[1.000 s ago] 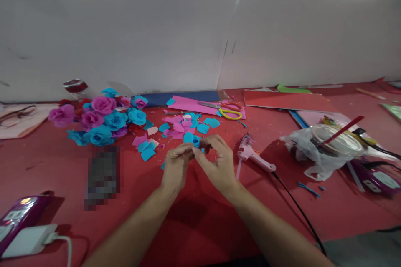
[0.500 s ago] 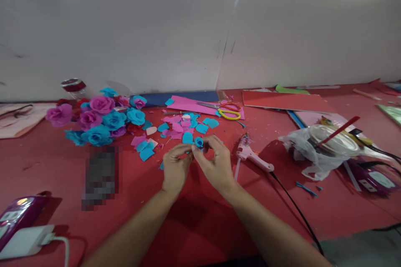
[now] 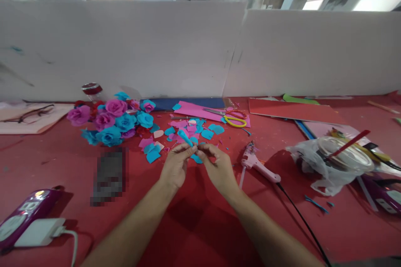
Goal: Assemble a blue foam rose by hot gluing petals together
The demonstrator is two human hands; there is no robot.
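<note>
A small rolled blue paper flower bud [image 3: 185, 137] tilts up and to the left above my fingertips. My left hand [image 3: 174, 166] pinches its lower end between thumb and fingers. My right hand [image 3: 217, 167] is closed with thumb and index finger at the bud's base, tips meeting those of my left hand; the exact grip point is partly hidden. Just beyond lie loose blue paper petals [image 3: 207, 134] and pink paper scraps [image 3: 180, 124]. A pink glue gun [image 3: 260, 167] rests to the right of my right hand.
Finished pink and blue paper flowers [image 3: 109, 121] stand at left, above a blurred dark object [image 3: 109, 177]. Yellow-handled scissors [image 3: 234, 121] lie on pink paper. A bagged tub [image 3: 341, 154] sits at right, power strip [image 3: 28, 212] at lower left. A white partition [image 3: 125, 50] rises behind.
The bud has turned from showing its rolled top between my hands to pointing up-left, held by my left fingers. My view has tilted up and shifted left.
</note>
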